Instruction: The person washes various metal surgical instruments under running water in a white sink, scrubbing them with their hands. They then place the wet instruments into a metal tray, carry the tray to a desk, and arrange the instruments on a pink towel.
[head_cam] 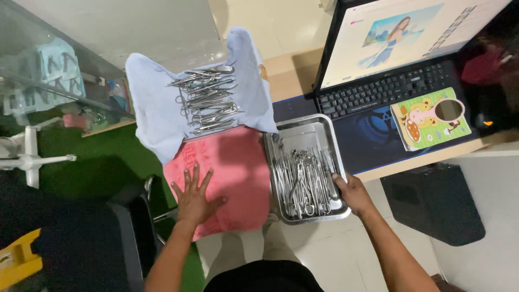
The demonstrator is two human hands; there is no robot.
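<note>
Left hand (193, 197) flat, fingers spread, pressing pink towel (227, 173); right hand (351, 193) grips steel tray (303, 127) rim; best to lift instruments (304, 184) singly, keeping towel smooth.

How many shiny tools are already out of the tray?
A neat batch of metal tools already lies on the blue cloth. The left hand rests flat on the bare pink cloth. The right hand touches the steel tray, which holds a heap of instruments left inside.
</note>
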